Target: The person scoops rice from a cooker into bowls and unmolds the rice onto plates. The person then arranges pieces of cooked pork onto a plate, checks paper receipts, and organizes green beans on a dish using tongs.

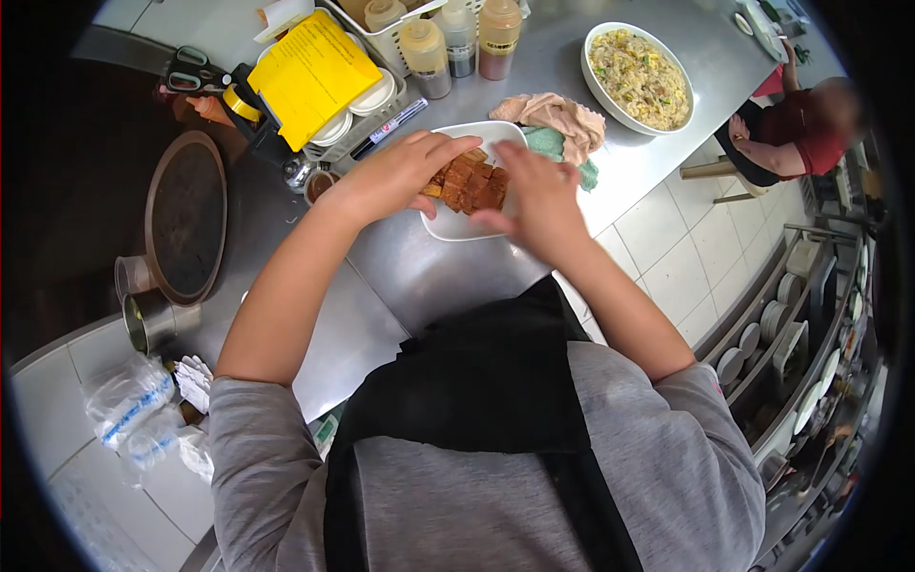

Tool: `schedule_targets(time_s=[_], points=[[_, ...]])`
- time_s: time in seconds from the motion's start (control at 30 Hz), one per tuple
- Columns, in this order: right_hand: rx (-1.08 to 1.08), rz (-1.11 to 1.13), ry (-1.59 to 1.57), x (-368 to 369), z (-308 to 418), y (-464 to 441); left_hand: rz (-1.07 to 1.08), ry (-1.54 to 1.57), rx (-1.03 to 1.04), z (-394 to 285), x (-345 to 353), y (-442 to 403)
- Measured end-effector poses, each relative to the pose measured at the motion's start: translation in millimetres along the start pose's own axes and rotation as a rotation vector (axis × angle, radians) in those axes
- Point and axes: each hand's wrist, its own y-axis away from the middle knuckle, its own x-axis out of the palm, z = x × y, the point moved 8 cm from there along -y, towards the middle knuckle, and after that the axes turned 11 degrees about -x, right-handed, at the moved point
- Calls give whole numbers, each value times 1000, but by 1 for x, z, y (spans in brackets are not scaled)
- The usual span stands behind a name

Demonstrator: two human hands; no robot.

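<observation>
A white dish [456, 228] on the steel counter holds reddish-brown pieces of food [469, 184], set close together. My left hand [400, 176] is at the left side of the food, its fingers spread over the dish's edge and the thumb low beside the pieces. On the right, my right hand [537, 202] hovers at the dish's other side with fingers apart, slightly blurred by motion. Neither hand visibly grips anything. Whether the fingertips touch the food cannot be made out.
Behind the dish lie a pink cloth [562, 122] and a green cloth [545, 143]. A bowl of rice [640, 78] stands back right, sauce bottles [426, 59] back left. A round tray [186, 218] is left. A person [791, 133] sits far right.
</observation>
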Motion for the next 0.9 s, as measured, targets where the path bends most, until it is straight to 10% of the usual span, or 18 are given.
schedule_targets(time_s=[0.3,0.57,0.77,0.9], points=[[223,-208,1,-19,-111,11,-247,84,-37,-6,-35,-18],[445,-488,-704,-20,-113,-16,-62,336,-165,-44,-19,-118],[440,-182,-606,-35,-133,-11,-247,503,-58,-33,-44,-74],[521,168,-850,-13,-139,36,-694,364,-441,31,-43,28]])
